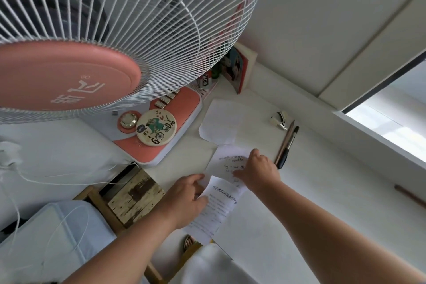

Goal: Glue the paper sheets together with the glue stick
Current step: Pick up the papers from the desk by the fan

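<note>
Left hand (184, 193) pinching printed sheet (216, 207), right hand (258, 170) – fingers flat – pressing handwritten sheet (227, 161)

Pink-and-white fan (96, 37), round coaster (156, 127) on its base, black marker (288, 147) beside pencil (285, 142), staple remover (280, 120)
</note>
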